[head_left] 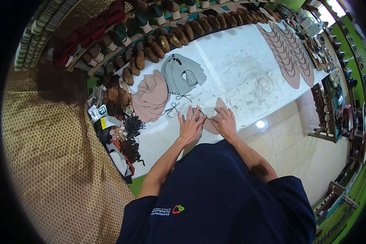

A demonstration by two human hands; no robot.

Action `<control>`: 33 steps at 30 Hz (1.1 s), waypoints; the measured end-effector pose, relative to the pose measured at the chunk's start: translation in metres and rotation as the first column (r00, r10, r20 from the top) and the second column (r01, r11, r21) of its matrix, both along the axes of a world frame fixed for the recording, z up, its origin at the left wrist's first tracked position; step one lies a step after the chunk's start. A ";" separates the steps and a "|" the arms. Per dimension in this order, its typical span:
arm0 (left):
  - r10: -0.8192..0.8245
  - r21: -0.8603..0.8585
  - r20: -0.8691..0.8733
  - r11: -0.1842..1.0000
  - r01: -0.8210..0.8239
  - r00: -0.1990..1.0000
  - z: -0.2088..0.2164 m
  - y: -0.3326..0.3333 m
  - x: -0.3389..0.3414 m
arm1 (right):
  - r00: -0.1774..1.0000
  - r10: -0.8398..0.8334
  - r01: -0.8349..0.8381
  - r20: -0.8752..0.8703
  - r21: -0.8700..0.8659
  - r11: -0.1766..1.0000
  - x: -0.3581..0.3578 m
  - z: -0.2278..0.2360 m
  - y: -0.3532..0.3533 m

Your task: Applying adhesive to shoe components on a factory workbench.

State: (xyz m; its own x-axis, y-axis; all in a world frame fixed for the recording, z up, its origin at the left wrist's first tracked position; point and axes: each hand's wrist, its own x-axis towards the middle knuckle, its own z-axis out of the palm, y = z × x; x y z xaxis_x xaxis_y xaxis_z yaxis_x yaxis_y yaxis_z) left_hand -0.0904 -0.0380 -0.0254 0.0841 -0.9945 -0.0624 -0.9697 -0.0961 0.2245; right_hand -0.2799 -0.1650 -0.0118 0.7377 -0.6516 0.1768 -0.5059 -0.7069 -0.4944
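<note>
My left hand [191,127] is over the white table, its fingers spread and pressing down beside a small dark-edged piece. My right hand [225,125] lies with its fingers apart on a pinkish sole-shaped piece [210,127], whose pointed end shows beyond the fingers. The two hands nearly meet over the piece's left edge, where the fingers hide the detail. A fanned stack of grey curved shoe-upper pieces [175,77] lies ahead, with a pile of pinkish pieces [148,101] to its left. Thin dark cords [173,109] lie near my left hand.
Wooden shoe lasts [164,44] line the white table's [248,61] far edge. Two overlapping rows of pinkish soles with dark straps [286,55] lie at the right. Dark scraps and packets [130,128] crowd the left end. Shelves of shoes [333,93] stand at the far right.
</note>
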 end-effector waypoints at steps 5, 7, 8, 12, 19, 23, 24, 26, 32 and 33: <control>0.006 0.002 -0.010 1.000 -0.006 1.000 0.001 0.002 -0.001 | 0.999 0.028 -0.029 -0.027 -0.064 0.997 -0.002 -0.008 0.000; 0.015 -0.005 -0.031 1.000 -0.015 0.999 0.002 0.002 -0.003 | 0.999 0.030 -0.033 -0.034 -0.080 0.996 -0.003 -0.010 -0.001; 0.043 -0.002 -0.060 0.999 -0.043 0.997 0.002 0.002 -0.004 | 0.999 0.035 -0.037 -0.022 -0.079 0.996 -0.002 -0.010 -0.001; 0.021 0.002 -0.027 1.000 -0.021 0.999 0.002 0.002 -0.002 | 0.999 0.041 -0.042 -0.021 -0.048 0.998 0.002 -0.007 0.000; 0.020 0.023 -0.036 1.000 -0.019 0.999 0.001 0.003 -0.002 | 1.000 -0.021 0.019 0.018 0.101 0.995 0.003 0.002 -0.001; 0.028 -0.001 -0.064 1.000 -0.028 0.998 0.003 0.002 -0.005 | 1.000 -0.016 0.016 -0.002 0.120 0.993 0.003 0.001 -0.003; 0.032 -0.015 -0.080 0.999 -0.033 0.996 0.004 0.002 -0.005 | 1.000 -0.009 0.010 -0.009 0.128 0.992 0.002 0.001 -0.003; 0.018 0.003 -0.069 1.000 -0.018 0.997 0.005 0.001 -0.005 | 1.000 -0.008 0.010 -0.013 0.130 0.991 0.002 0.000 -0.004; -0.011 0.006 -0.032 1.000 0.011 0.999 0.005 0.000 -0.006 | 0.999 0.019 -0.017 -0.027 0.071 0.997 0.005 0.001 -0.008; -0.024 -0.001 -0.019 1.000 0.024 1.000 0.006 -0.002 -0.006 | 0.999 0.030 -0.029 -0.037 0.034 0.999 0.005 0.000 -0.009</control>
